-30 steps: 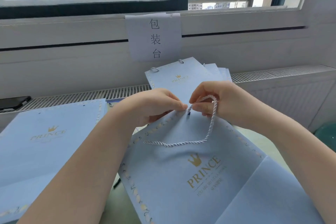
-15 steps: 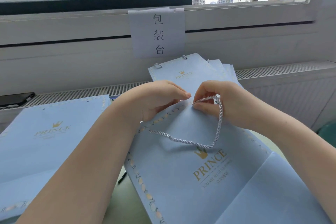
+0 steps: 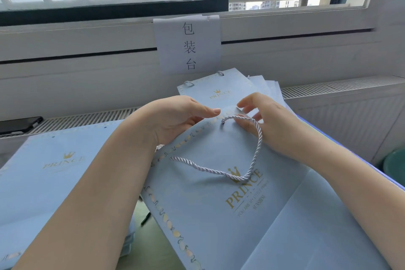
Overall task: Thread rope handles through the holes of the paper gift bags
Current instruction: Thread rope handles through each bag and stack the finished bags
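Observation:
A light blue paper gift bag (image 3: 219, 215) printed PRINCE lies flat in front of me, its top edge pointing away. A white twisted rope handle (image 3: 255, 153) loops over its front. One end enters a hole (image 3: 223, 123) near the top edge; the other end lies loose on the paper at the left. My left hand (image 3: 175, 118) grips the bag's top edge just left of the hole, thumb on top. My right hand (image 3: 269, 123) is right of the hole, with the rope running between its thumb and curled fingers and the index finger lifted.
A stack of flat blue bags (image 3: 61, 173) lies at my left. Bags with rope handles fitted (image 3: 221, 92) are piled at the back under a paper sign (image 3: 188, 46). A black phone (image 3: 19, 125) rests on the radiator grille. A green bin (image 3: 394, 166) stands at right.
The rope's end has gone into the hole at the bag's top edge. My right hand's index finger has lifted off the rope; the loop has slid lower on the bag.

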